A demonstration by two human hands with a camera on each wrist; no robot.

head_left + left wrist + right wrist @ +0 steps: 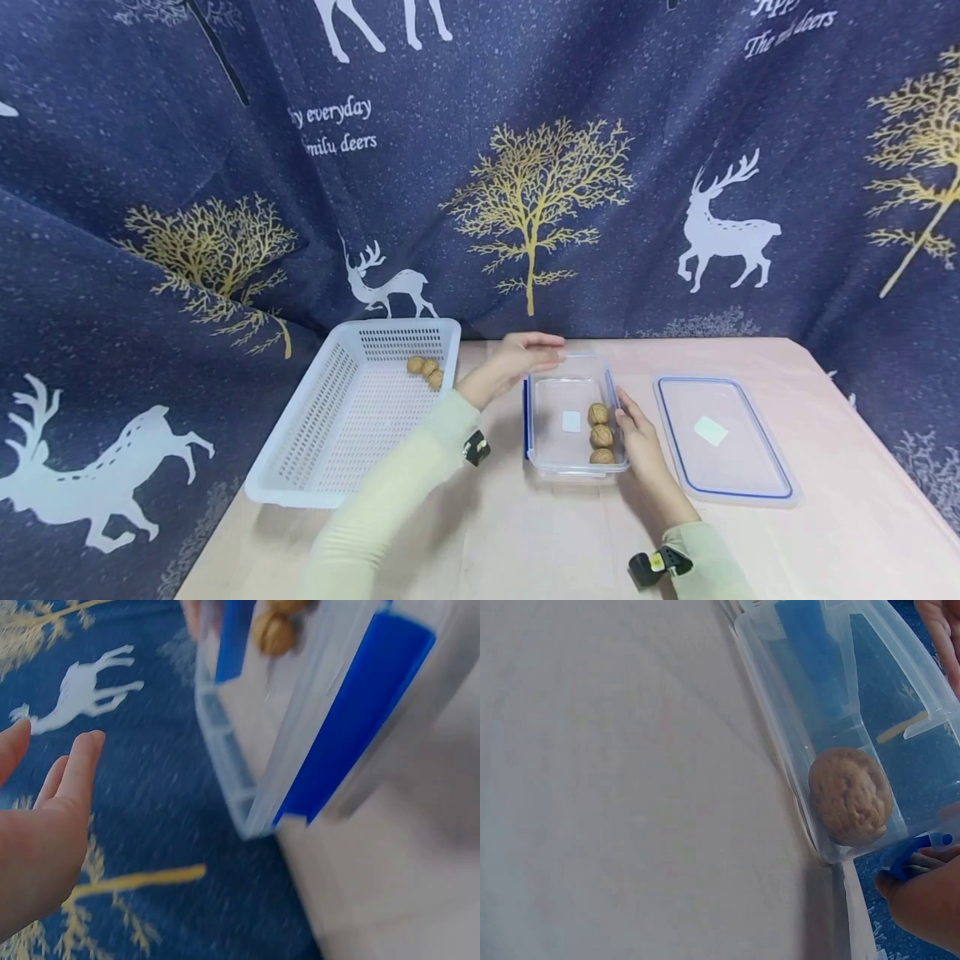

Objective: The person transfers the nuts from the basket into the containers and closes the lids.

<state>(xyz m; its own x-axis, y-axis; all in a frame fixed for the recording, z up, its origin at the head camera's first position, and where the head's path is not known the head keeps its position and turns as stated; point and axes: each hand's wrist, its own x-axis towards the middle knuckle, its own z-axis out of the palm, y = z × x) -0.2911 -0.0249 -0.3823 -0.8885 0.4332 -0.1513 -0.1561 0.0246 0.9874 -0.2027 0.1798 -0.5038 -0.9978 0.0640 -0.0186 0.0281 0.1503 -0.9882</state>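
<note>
A clear plastic food container [573,468] with blue side clips stands on the table, its top uncovered. Inside, three walnuts [600,436] line its right side; one walnut [850,796] shows large in the right wrist view. My right hand [643,442] holds the container's right side, with a blue clip [911,855] by the fingers. My left hand [517,360] is raised near the container's back left corner, fingers extended. In the left wrist view that hand [45,832] is apart from the container [255,814] and holds nothing.
A white perforated plastic basket [300,497] stands at the left, with walnuts [430,367] in its back right corner. Right of the container lies its clear lid [738,475] with a blue seal. A dark blue printed cloth [600,250] hangs behind the pink table [525,550].
</note>
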